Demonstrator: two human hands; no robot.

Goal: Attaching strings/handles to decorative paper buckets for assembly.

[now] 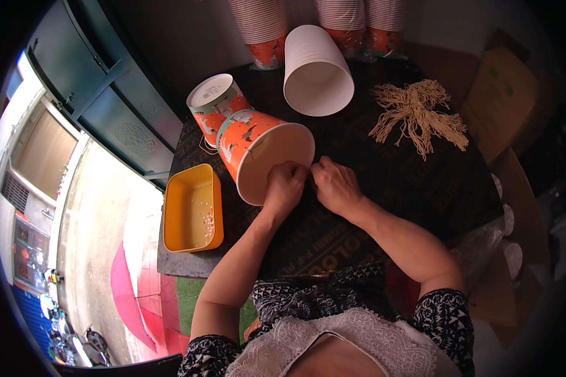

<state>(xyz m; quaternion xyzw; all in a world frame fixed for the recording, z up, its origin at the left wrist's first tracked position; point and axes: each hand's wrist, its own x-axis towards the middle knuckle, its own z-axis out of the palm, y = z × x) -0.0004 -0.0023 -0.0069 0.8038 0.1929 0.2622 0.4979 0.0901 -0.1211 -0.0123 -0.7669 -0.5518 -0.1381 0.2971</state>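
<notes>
An orange paper bucket (pixel 236 139) with a printed pattern lies tilted on the dark table, its white mouth facing me. My left hand (pixel 287 182) reaches into that mouth, fingers curled closed beside the right part of the rim. Just outside the same rim, my right hand (pixel 334 183) is closed in a pinch, its fingertips close to the left hand's. Whatever small thing the fingers hold is hidden. Behind the tilted bucket stands a second orange bucket (pixel 214 94), bottom up, with a thin pale cord showing near its lower edge.
A yellow plastic bin (pixel 219 217) at the left holds small pale and pink bits. Beige cords (pixel 419 113) lie bundled at the right. A white bucket (pixel 317 69) rests on its side at the back, before wrapped bucket stacks (pixel 258 31). Cardboard (pixel 502 100) leans at far right.
</notes>
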